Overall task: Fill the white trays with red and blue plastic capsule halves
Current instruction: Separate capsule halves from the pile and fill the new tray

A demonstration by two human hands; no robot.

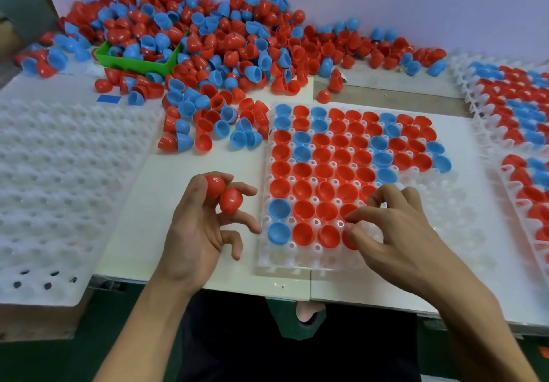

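Capsule halves, red and blue, already fill most of the white tray (pixel 269 262) that lies flat in front of the person, open sides up, so that each one sits steady in its own pocket; the pockets at the near right part and along the nearest row are not yet filled. The right hand (pixel 395 233) is low over the tray, thumb and forefinger pinched on a red half (pixel 348 240) at the end of the last filled row, I judge in order to seat it in its pocket. The left hand (pixel 202 221) waits just beside the tray's left edge and holds two red halves (pixel 224 194) between thumb and curled fingers, probably as a small reserve so the right hand need not reach far. The loose pile (pixel 222 54) of halves lies behind the tray, near enough for quick picking, and a green bin (pixel 133 62) stands inside it. An empty white tray (pixel 59 188) lies at the left, and filled trays (pixel 517 108) are put aside at the right, apart from the work.
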